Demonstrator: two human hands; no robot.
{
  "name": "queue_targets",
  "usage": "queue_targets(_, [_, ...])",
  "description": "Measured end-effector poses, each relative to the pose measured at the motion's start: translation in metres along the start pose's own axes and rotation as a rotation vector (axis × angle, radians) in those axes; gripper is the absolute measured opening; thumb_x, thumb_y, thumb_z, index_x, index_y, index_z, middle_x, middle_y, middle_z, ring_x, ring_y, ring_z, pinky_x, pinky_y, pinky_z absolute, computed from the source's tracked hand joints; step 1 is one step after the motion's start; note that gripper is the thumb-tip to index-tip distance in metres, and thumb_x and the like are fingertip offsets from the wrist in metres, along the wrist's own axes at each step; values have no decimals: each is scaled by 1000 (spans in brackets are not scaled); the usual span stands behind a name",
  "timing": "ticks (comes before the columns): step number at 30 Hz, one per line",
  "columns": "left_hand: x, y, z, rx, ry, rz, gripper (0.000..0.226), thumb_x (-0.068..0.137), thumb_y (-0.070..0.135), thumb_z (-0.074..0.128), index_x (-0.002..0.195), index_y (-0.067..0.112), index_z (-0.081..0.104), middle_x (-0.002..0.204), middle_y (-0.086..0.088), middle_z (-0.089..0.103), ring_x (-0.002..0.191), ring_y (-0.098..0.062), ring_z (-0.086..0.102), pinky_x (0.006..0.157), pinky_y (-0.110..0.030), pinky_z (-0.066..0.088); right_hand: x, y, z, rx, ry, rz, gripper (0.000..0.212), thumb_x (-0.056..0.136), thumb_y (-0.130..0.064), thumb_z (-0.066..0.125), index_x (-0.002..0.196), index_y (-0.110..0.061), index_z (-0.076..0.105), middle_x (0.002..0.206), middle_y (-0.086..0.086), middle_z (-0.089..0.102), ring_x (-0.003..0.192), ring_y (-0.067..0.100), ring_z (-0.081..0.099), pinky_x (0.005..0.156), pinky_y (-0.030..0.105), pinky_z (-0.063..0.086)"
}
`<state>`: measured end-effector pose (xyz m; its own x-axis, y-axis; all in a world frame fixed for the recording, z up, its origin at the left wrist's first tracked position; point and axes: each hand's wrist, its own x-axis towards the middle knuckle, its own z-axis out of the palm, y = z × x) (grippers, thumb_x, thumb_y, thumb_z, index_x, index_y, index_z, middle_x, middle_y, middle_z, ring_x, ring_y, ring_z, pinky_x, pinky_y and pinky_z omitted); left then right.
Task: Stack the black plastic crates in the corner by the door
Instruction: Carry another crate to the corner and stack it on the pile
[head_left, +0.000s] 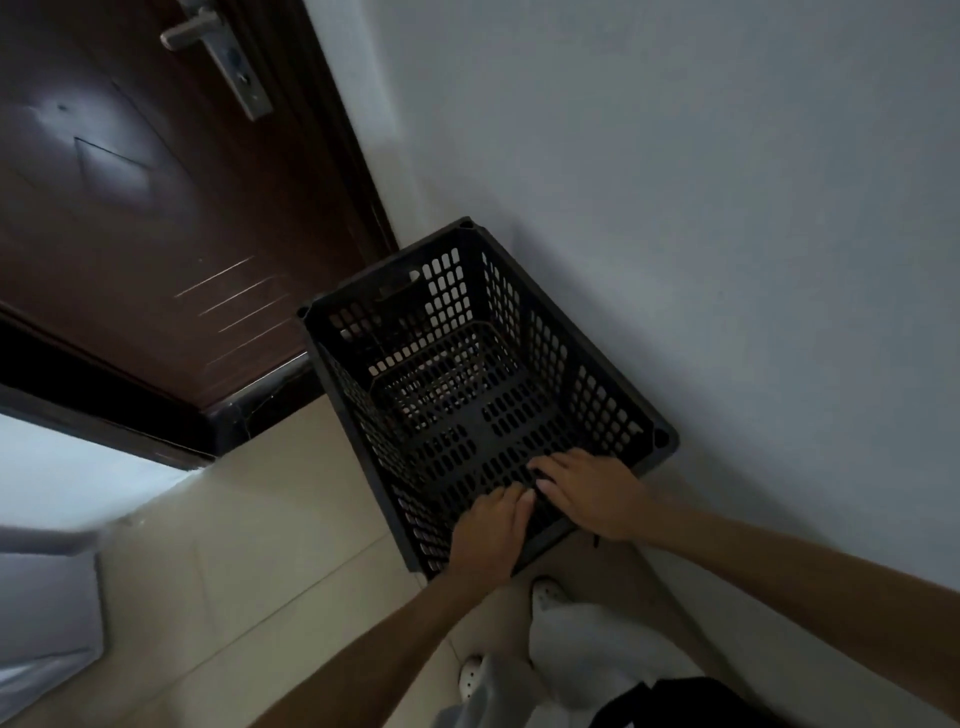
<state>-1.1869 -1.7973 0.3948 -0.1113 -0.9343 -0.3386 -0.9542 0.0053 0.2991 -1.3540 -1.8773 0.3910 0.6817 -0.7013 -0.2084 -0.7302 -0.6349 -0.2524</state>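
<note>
Head view: fingers (537, 475) behind crate (483, 374) rim.

- No text, label, brand, number or sign can be read anywhere in the view.
- The black crate (483, 374) shows only perforated plastic, with no marking legible.
- The door (156, 208) and its metal handle plate (236, 67) carry no lettering that can be made out.

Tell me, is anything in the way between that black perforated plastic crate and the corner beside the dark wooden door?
Nothing visible. The black perforated plastic crate already sits in the corner, beside the dark wooden door and along the white wall. The left hand and right hand both grip its near rim.
</note>
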Motion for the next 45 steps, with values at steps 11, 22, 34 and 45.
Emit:
queue_targets(11, [-6, 11, 4, 169, 226, 56, 31, 99, 39, 42, 106, 25, 69, 97, 7, 70, 91, -19, 66, 74, -33, 51, 1, -9, 5, -36, 244, 129, 28, 94, -38, 34, 107, -29, 58, 86, -10, 68, 79, 13, 61, 51, 25, 41])
queue_targets(22, [0, 1, -10, 100, 256, 39, 43, 104, 44, 23, 122, 26, 58, 119, 3, 61, 104, -22, 60, 83, -36, 49, 13, -4, 3, 127, 44, 140, 27, 96, -44, 34, 118, -35, 45, 111, -11, 64, 96, 10, 60, 66, 26, 48])
queue_targets(34, [25, -198, -110, 129, 354, -127, 46, 105, 32, 34, 149, 21, 33, 151, -3, 38, 145, -21, 29, 119, -37, 23, 144, -176, -17, 703, 123, 265, 38, 101, -22, 37, 139, -18, 36, 140, 7, 45, 126, 25, 44, 103, 43, 41])
queue_targets(45, [103, -262, -138, 204, 206, 257, 46, 106, 36, 28, 149, 20, 34, 153, -5, 37, 149, -25, 22, 123, -42, 16, 207, -218, 9, 397, 206, 743, 58, 98, -57, 17, 144, -23, 29, 140, 4, 49, 125, 28, 49, 95, 47, 45])
